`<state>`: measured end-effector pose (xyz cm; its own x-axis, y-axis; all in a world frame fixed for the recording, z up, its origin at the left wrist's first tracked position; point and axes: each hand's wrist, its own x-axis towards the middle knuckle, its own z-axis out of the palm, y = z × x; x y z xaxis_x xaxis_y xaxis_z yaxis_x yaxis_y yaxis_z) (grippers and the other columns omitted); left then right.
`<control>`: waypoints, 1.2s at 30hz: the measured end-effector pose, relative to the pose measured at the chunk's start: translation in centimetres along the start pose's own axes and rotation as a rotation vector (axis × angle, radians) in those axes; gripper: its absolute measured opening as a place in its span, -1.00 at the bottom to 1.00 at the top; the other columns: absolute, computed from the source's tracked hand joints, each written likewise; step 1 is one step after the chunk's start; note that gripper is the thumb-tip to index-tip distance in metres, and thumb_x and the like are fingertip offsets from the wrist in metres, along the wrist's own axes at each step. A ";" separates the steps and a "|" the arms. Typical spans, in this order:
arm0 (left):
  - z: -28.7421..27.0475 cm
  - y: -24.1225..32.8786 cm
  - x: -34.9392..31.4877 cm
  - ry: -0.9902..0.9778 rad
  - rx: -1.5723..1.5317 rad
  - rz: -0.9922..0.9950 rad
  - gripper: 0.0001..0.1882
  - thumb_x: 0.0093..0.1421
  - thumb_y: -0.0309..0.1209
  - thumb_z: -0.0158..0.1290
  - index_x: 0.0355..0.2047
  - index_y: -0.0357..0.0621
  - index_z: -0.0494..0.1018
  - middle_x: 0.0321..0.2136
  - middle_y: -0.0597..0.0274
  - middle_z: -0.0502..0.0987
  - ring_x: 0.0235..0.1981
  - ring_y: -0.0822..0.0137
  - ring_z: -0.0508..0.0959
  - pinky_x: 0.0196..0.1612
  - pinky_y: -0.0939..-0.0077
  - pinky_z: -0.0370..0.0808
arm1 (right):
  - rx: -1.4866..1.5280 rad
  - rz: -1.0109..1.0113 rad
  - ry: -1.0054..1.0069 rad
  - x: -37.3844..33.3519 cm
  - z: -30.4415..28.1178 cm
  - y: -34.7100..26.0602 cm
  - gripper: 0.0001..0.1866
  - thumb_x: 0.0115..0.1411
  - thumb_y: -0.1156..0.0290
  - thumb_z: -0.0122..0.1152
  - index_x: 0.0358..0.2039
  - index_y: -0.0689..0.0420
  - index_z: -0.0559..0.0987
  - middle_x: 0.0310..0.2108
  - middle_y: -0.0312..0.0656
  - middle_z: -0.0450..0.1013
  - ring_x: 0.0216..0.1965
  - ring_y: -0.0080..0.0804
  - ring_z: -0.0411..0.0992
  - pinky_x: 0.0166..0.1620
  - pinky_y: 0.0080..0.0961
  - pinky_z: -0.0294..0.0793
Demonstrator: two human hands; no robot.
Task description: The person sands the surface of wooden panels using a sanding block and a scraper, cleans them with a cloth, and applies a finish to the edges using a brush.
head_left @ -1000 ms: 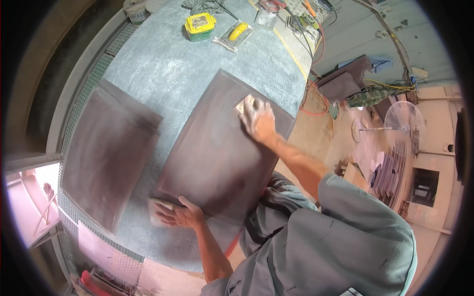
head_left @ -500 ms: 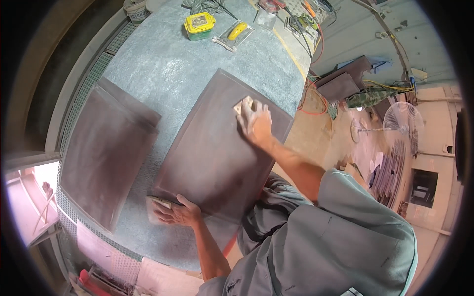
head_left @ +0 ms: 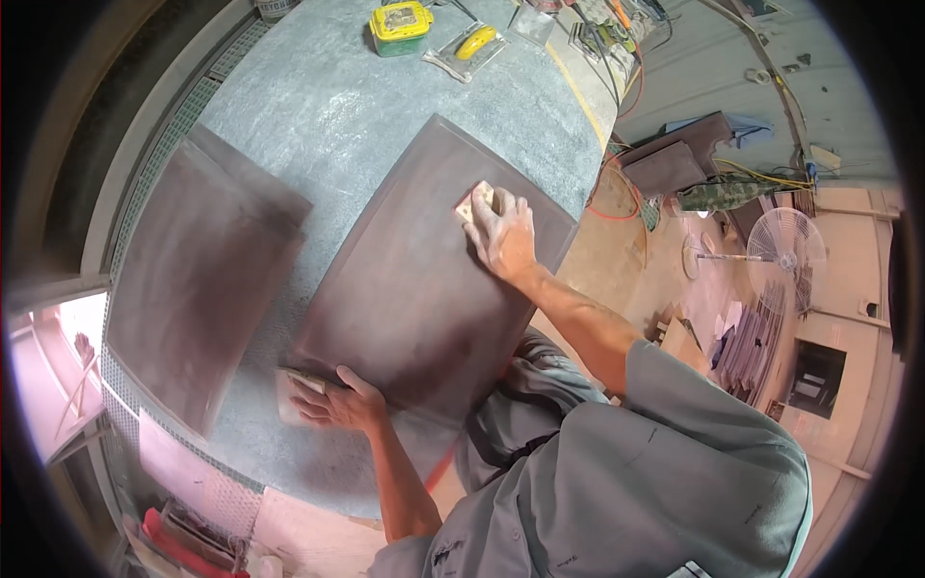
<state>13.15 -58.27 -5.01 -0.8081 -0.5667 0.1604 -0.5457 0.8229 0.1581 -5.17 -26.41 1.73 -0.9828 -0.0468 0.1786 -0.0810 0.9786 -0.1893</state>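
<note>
A large dark brown panel [head_left: 409, 260] with a dusty, hazy surface lies slanted on the blue-grey table. On its upper right part my right hand [head_left: 506, 236] grips a beige, spotted sanding block [head_left: 474, 202], pressing it flat against the surface. My left hand [head_left: 342, 400] is at the panel's near left corner, its fingers curled over a thin, pale, block-like pad [head_left: 306, 381]. The thumb points up along the panel's edge. What the left fingertips touch underneath is hidden.
Another brown panel [head_left: 193, 299], with a narrower piece at its far end, lies on the left. Farther back on the table [head_left: 323, 106] are a yellow-lidded green tub [head_left: 400, 29] and a yellow-handled tool [head_left: 472, 43]. A fan [head_left: 785, 260] and stacked panels [head_left: 737, 352] stand right.
The view has shifted slightly, moving the tub and far tools toward the upper edge. My right hand stays on the same area of the panel with the block; my left hand stays at the corner.
</note>
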 end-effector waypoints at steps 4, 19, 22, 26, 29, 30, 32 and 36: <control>0.0 -0.1 0.2 -0.021 0.007 -0.021 -0.11 0.42 0.12 -0.14 0.55 -0.25 0.09 0.56 -0.03 0.07 0.53 -0.29 0.00 0.52 -0.25 -0.13 | -0.031 -0.091 -0.061 -2.4 0.2 -1.8 -0.35 0.21 0.19 0.43 0.30 0.08 0.52 0.16 0.13 0.40 -0.01 0.10 0.36 0.01 -0.03 0.41; 0.1 -3.2 -0.2 -0.068 0.013 0.085 -0.04 0.44 0.23 -0.16 0.56 -0.27 0.00 0.57 -0.11 -0.01 0.52 -0.43 -0.03 0.49 -0.42 -0.12 | 0.280 -0.062 -0.224 -10.1 2.0 -8.7 -0.39 0.28 0.05 0.31 0.23 0.15 0.54 0.20 0.22 0.40 0.15 0.16 0.39 0.21 0.02 0.37; -0.3 -6.7 -0.4 -0.014 0.040 0.114 0.00 0.42 0.31 -0.15 0.54 -0.29 0.09 0.58 -0.03 -0.01 0.52 -0.36 0.00 0.48 -0.39 -0.06 | -0.021 0.037 0.045 1.4 1.3 2.5 -0.36 0.33 0.05 0.26 0.33 0.10 0.48 0.11 0.21 0.45 0.00 0.22 0.39 0.09 0.00 0.39; -0.9 -7.2 -0.2 0.010 0.062 0.155 0.04 0.37 0.34 -0.07 0.51 -0.33 0.12 0.56 0.03 0.07 0.50 -0.36 0.05 0.47 -0.40 0.00 | -0.062 0.068 0.197 3.2 2.9 3.5 -0.43 0.29 0.15 0.32 0.21 0.19 0.51 0.02 0.14 0.51 0.00 0.14 0.42 0.04 -0.02 0.39; -0.9 -7.4 -0.3 0.040 0.047 0.163 0.13 0.30 0.40 -0.01 0.51 -0.34 0.12 0.54 -0.02 0.09 0.49 -0.39 0.07 0.46 -0.42 0.01 | 0.188 -0.020 0.012 -7.7 1.9 -8.3 -0.41 0.27 0.21 0.33 0.27 0.12 0.50 0.17 0.14 0.42 0.08 0.14 0.41 0.10 0.02 0.40; -0.9 -7.5 -0.5 0.051 0.038 0.164 0.15 0.28 0.42 -0.01 0.51 -0.34 0.12 0.54 -0.03 0.10 0.49 -0.39 0.07 0.46 -0.42 0.01 | 0.343 -0.027 -0.061 -12.1 2.3 -11.3 -0.43 0.24 0.24 0.35 0.26 0.04 0.54 0.22 0.12 0.40 0.10 0.17 0.41 0.16 0.02 0.42; -0.8 -7.8 -0.5 0.037 0.028 0.189 0.21 0.22 0.51 -0.03 0.48 -0.37 0.18 0.53 -0.08 0.11 0.50 -0.38 0.07 0.45 -0.42 0.02 | 0.458 -0.470 -0.163 -17.9 0.3 -14.7 -0.64 0.31 0.26 0.29 0.10 0.01 0.66 0.13 0.03 0.47 0.02 -0.01 0.46 0.16 -0.09 0.46; -1.3 -7.6 -0.6 0.043 0.028 0.173 0.32 0.06 0.58 0.06 0.44 -0.40 0.25 0.52 -0.07 0.13 0.50 -0.36 0.06 0.46 -0.38 0.02 | 0.463 -0.250 -0.291 -16.5 1.3 -11.0 -0.45 0.25 0.09 0.34 0.23 -0.05 0.62 0.26 0.05 0.43 0.18 0.09 0.42 0.25 -0.01 0.38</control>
<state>18.08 -64.21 -5.06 -0.8808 -0.4171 0.2240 -0.4057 0.9088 0.0972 11.70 -36.68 -0.42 -0.9243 -0.3815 0.0130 -0.3157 0.7449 -0.5878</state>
